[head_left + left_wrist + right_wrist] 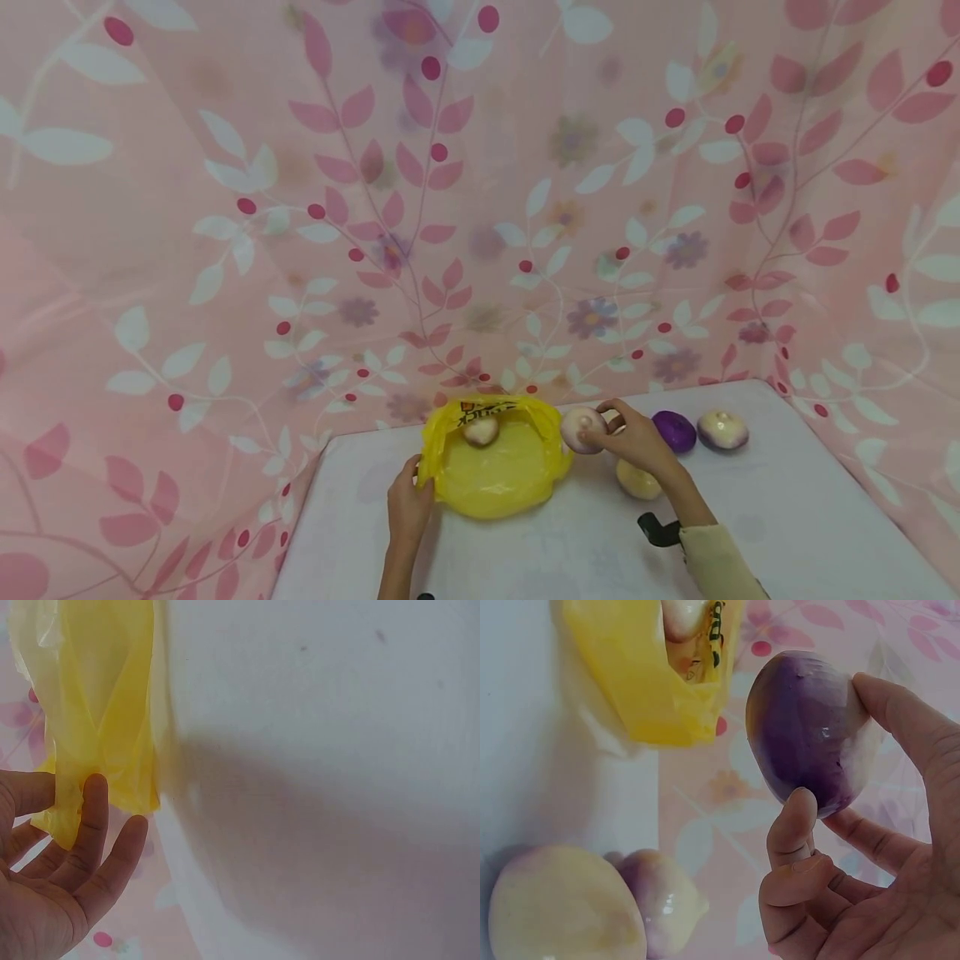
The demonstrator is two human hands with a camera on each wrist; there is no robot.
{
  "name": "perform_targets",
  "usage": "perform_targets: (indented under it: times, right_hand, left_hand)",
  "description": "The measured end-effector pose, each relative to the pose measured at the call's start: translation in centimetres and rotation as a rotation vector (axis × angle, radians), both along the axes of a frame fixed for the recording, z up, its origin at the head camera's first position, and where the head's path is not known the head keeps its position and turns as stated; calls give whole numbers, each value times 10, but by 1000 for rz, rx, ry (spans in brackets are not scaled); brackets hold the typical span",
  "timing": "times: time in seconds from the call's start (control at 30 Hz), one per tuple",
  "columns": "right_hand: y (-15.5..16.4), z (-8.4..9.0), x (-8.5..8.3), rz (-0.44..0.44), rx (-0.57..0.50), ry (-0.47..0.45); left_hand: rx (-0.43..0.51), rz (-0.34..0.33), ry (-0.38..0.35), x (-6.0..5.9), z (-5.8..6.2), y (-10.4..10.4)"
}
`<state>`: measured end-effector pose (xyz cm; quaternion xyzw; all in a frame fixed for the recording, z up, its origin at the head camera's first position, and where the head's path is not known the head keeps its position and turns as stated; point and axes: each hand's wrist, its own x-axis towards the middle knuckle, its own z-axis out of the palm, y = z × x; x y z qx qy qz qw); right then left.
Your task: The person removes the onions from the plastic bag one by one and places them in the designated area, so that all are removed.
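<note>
Head view shows your right hand [637, 440] gripping an onion [581, 429] at frame centre, just right of the bag [495, 467], whose edge your left hand [408, 507] pinches. If that pinch slackens, the mouth could collapse and the onion could land on the worktop [787, 517].

Both arms reach in from the near edge, and only the right one is clothed: a pale cream sleeve [720, 562] covers the forearm and ends short of the wrist. Just above the cuff a black strap or mount [660, 530] wraps the right wrist, with a small dark piece sticking out to one side. The left hand [408, 502] and forearm are bare, with no sleeve, ring or watch showing, and the right hand [637, 440] wears no ring either.
</note>
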<state>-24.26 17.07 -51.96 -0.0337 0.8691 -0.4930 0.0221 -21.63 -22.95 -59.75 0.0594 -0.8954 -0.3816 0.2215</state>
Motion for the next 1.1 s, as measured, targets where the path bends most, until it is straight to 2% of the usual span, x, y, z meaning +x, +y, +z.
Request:
perform_targets:
  times: [0.23,0.47,0.77,1.1]
  right_hand:
    - [14,-3,4,-8,30,-12]
    - [30,-4,9,-21,50,-9]
    - [56,-10,14,-50,87,71]
    - [76,-14,23,-71,38,7]
  left_hand:
    - [-11,-9,25,0,-2,-1]
    - [-7,-11,5,0,-2,-1]
    - [-8,1,-10,0,-3,-2]
    - [-7,4,-17,-1,-4,-2]
